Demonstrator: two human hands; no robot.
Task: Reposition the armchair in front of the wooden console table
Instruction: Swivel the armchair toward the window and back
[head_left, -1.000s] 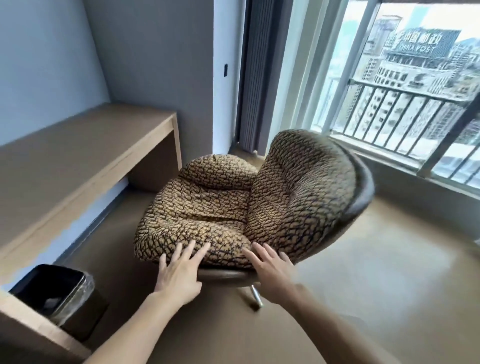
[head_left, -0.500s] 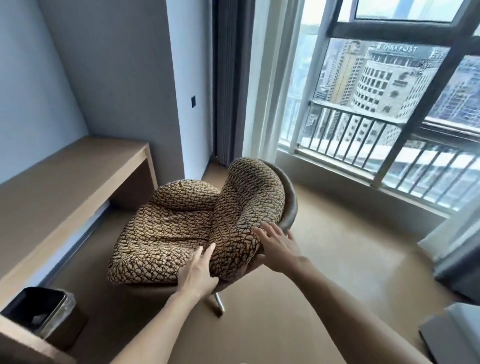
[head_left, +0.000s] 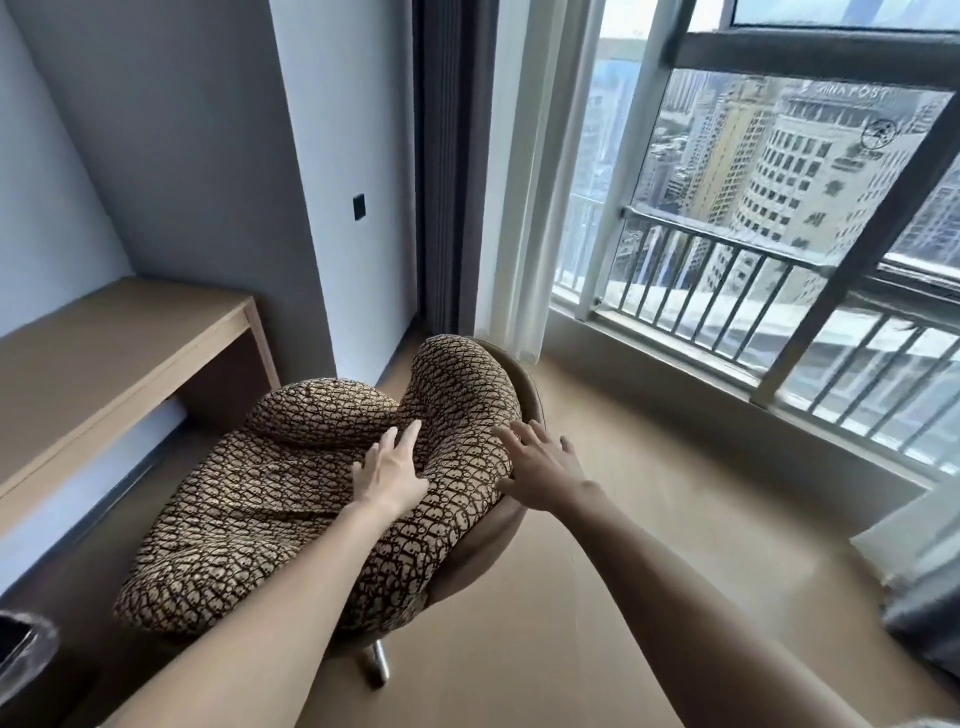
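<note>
Resting spread and flat, left hand (head_left: 390, 470) and right hand (head_left: 537, 467) touch the armchair (head_left: 270, 499) cushions.

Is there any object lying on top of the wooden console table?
No, the top of the wooden console table is bare; the armchair stands on the floor beside it.

Two bare forearms reach into view from the bottom edge, with no sleeve, watch, ring or bracelet on either. The left hand (head_left: 390, 474) and the right hand (head_left: 540, 470) are ungloved, with slim fingers and short, plain, unpainted nails.
</note>
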